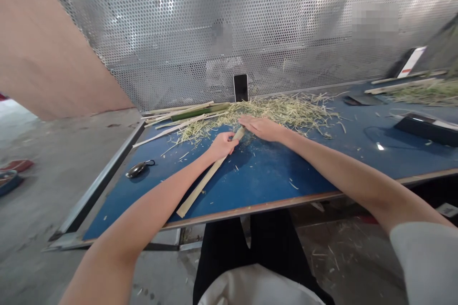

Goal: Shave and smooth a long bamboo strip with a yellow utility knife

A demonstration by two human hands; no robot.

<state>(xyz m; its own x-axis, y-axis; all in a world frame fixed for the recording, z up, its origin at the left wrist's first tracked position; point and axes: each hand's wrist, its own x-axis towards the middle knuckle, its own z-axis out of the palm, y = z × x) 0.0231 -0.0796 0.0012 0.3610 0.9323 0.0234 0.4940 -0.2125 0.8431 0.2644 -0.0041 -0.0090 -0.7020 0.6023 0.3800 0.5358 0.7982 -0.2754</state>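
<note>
A pale, flat bamboo strip (202, 188) slants across the blue table, its near end by the front edge. My left hand (223, 146) is closed around it toward its far end. Just beyond, my right hand (261, 127) lies flat at the strip's far tip, fingers stretched to the left; what is under its palm is hidden. Behind both hands spreads a heap of thin pale bamboo shavings (296, 112). Left of the heap lie several longer strips and a green bamboo piece (200, 112).
A phone (241, 88) leans upright against the perforated metal panel (200, 33). A dark shiny object with a loop (138, 169) lies at the table's left. At the right are a black box-like object (425, 128) and more shavings (425, 93). The wood-edged table front (257, 208) runs before my legs.
</note>
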